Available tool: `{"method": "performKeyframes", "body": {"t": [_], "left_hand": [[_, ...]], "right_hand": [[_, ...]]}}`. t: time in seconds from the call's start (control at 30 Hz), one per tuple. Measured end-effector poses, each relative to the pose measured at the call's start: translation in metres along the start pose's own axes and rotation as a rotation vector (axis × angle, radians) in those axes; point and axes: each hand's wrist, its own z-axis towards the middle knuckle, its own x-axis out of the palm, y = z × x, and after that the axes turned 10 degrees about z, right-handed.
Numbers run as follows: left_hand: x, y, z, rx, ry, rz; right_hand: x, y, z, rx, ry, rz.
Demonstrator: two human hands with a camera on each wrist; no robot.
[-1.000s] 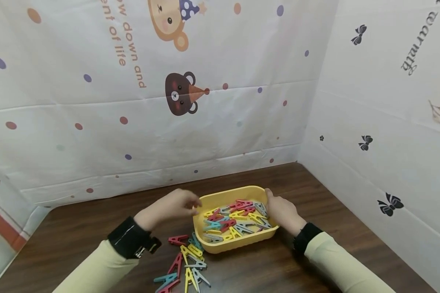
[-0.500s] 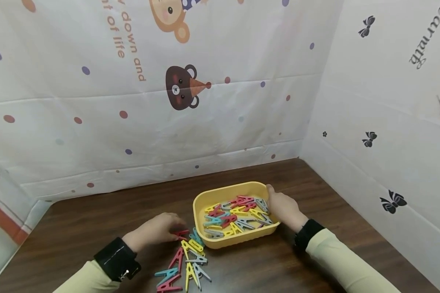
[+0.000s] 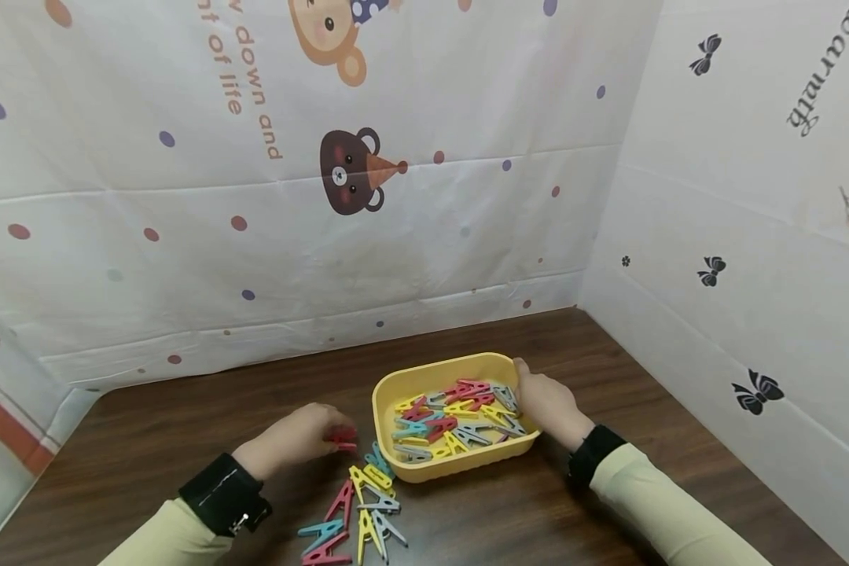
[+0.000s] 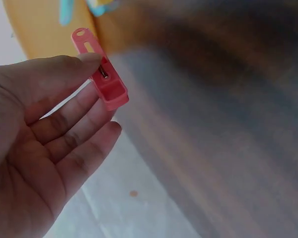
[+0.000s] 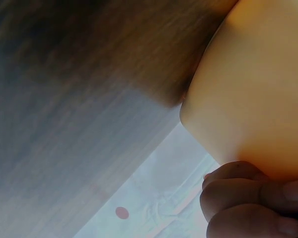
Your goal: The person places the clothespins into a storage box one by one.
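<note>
Between thumb and fingers my left hand (image 3: 299,437) pinches a red clothespin (image 4: 103,74), just left of the yellow basket (image 3: 453,467). In the left wrist view its metal spring shows under the thumb tip. My right hand (image 3: 548,405) grips the basket's right end, thumb over the rim; in the right wrist view its curled fingers (image 5: 253,196) press the outside wall. Inside the basket lie several red, yellow, blue and grey clothespins (image 3: 442,428). More clothespins, such as a yellow clothespin (image 3: 366,534) and a blue clothespin (image 3: 321,533), lie loose on the table in front of my left hand.
The brown wood-grain table (image 3: 509,519) runs back to a white printed sheet (image 3: 255,330) behind it. Another white sheet (image 3: 679,330) rises along the table's right edge.
My left hand has come down from the basket's left rim to the table and taken hold of a red clothespin, now lifted slightly. My right hand keeps its place on the basket.
</note>
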Motion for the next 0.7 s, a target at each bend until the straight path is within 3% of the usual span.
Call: {"method": "performKeyframes", "body": {"t": [0.27,0.4,0.53,0.7], "left_hand": [[-0.033,-0.004,0.006,-0.051,-0.059,0.032],[-0.052,-0.015,0.018,-0.027,-0.098,0.041],[-0.066,-0.038,0.041,0.045,-0.095,0.062],[-0.078,-0.074,0.084,0.170,-0.046,0.146]], "right_hand": [[0.001,-0.002,-0.002,0.001,0.001,0.030],[0.001,-0.002,-0.002,0.002,0.001,0.028],[0.001,-0.002,-0.001,0.006,0.004,0.027],[0.001,-0.001,0.000,0.015,0.007,0.038]]}}
